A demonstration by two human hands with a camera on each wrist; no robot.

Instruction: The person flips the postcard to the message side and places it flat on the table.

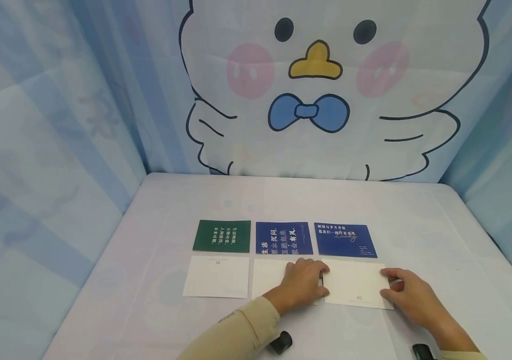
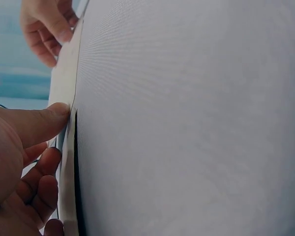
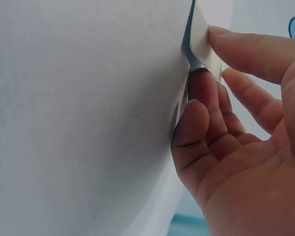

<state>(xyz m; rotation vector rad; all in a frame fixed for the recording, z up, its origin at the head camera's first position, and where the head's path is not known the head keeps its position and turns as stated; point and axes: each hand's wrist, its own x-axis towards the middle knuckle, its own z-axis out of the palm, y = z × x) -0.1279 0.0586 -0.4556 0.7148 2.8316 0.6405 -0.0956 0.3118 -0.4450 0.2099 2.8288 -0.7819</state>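
A blank-looking cream postcard [image 1: 356, 283] with a small printed mark lies at the right of the front row, held by both hands. My left hand [image 1: 303, 281] has its thumb and forefinger at the card's left edge, with the other fingers curled. At the opposite edge, my right hand [image 1: 411, 295] grips the card between thumb and fingers. In the right wrist view, a fingertip [image 3: 204, 86] is tucked beneath the card's corner, where a dark blue underside shows. The left hand partly covers a second cream postcard [image 1: 267, 275].
Another cream postcard [image 1: 216, 277] lies at the front left. Behind this row are a green postcard [image 1: 206, 237] and two blue postcards, one in the middle [image 1: 283, 247] and one at right [image 1: 337, 245], with white writing. A cartoon-printed curtain [image 1: 256, 140] hangs behind the table [image 1: 147, 320].
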